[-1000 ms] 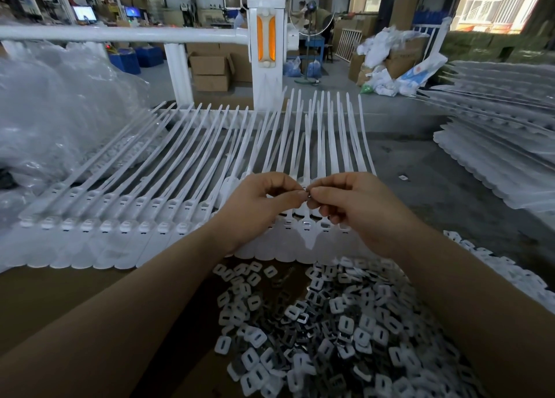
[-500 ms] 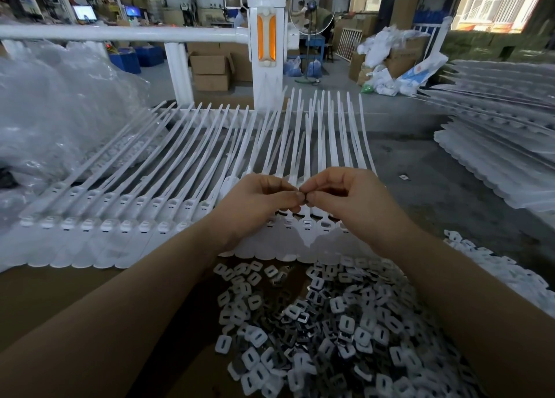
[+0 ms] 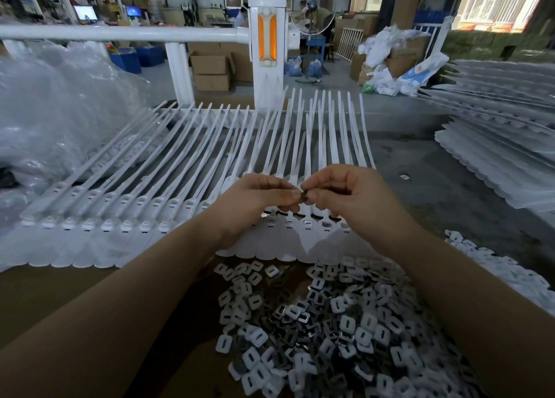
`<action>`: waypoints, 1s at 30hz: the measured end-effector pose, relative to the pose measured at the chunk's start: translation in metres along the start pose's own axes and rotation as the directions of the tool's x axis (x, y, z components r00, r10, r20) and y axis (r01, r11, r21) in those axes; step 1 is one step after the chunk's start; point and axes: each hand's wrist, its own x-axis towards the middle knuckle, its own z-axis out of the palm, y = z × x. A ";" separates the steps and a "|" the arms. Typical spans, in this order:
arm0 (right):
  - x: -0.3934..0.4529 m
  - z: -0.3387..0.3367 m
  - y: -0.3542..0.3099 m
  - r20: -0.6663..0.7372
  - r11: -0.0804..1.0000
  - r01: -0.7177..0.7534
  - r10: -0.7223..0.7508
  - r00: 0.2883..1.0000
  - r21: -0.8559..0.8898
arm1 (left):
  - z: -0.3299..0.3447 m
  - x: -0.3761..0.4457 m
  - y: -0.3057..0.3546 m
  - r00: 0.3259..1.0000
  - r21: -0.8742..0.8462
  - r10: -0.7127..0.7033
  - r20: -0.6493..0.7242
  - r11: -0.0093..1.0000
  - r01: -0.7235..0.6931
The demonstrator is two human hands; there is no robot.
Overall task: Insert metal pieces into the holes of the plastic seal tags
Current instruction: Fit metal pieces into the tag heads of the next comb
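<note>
Both hands meet above the near edge of the row of plastic seal tags (image 3: 186,217), fingertips together: the left hand (image 3: 255,204) and right hand (image 3: 345,199) pinch one small dark metal piece (image 3: 303,198) between them (its shape is too small to make out). Nearer the person than the tags, a heap of metal pieces (image 3: 330,322) covers the brown tabletop (image 3: 45,292), touching the tag row's scalloped edge. Bare tabletop lies left of the heap. A second stack of tags (image 3: 495,145) sits well to the right.
</note>
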 end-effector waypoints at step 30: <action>0.002 -0.001 -0.004 -0.048 0.962 -0.248 0.254 0.966 0.115 | 0.004 -0.003 0.004 0.998 0.131 0.006 -0.055 0.991 0.001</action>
